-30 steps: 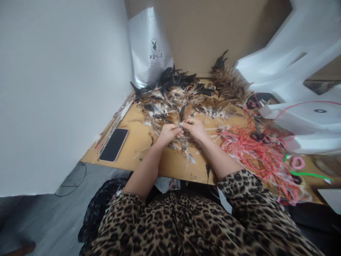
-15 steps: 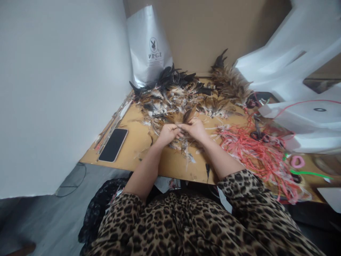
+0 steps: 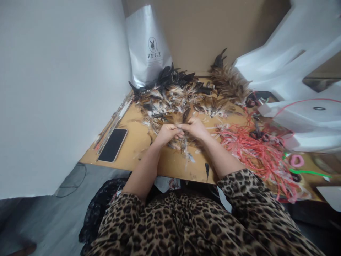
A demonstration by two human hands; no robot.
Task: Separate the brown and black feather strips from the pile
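Both hands met above the tabletop [image 3: 133, 142], with the left hand [image 3: 168, 134] and right hand [image 3: 196, 128] nearly touching at the thumbs. The fingers of each were pinching the lower ends of a small bunch of brown feathers [image 3: 187, 113], though the exact grip of each finger was partly hidden. The bunch stood at twelve o'clock from the knuckles, tips pointing away from the person, one darker feather leaning toward one o'clock beside the right hand. Taking the hands as the centre of the dial, a broad feather pile [image 3: 170, 96] of brown, white and black lay at twelve, its dark plumes touching or close to a silver bag [image 3: 149, 60] upright at eleven. A larger bundle of brownish plumes [image 3: 231, 85] lay between one and two. At three were dark-handled scissors [image 3: 257, 133], beside a tangle of red strings [image 3: 250, 153] that spread toward four; farther out, between three and four, were a pink ring [image 3: 296, 160] and a green strip [image 3: 310, 172]. A phone [image 3: 113, 145], its screen dark, lay between eight and nine, well apart from the left hand. One small black feather [image 3: 207, 171] lay near five, by the front edge.
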